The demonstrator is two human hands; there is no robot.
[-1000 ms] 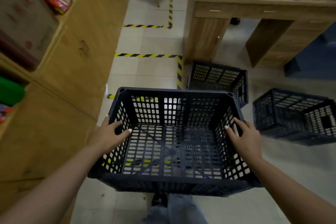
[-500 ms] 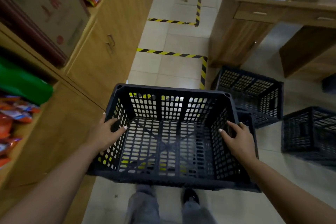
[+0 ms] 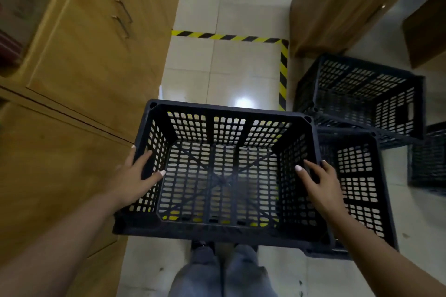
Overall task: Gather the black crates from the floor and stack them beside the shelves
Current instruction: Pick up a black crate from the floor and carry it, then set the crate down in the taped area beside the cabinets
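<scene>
I carry an empty black slotted crate [image 3: 217, 113] in front of me, above the tiled floor and my legs. My left hand [image 3: 135, 181] grips its left wall, thumb inside. My right hand [image 3: 318, 181] grips its right wall the same way. A second black crate [image 3: 359, 176] sits on the floor just right of the held one, partly hidden by it. A third crate [image 3: 362, 94] lies tipped beyond that one. A fourth crate [image 3: 427, 159] shows at the right edge.
Wooden shelf cabinets [image 3: 79, 75] with door handles run along my left, close to the held crate. A wooden desk [image 3: 337, 2] stands ahead on the right. Yellow-black tape [image 3: 231, 37] marks the pale tiled floor between them.
The view has tilted down and moved forward. The held crate now hangs closer to the cabinets, beside the floor crate. Both hands keep the same grip.
</scene>
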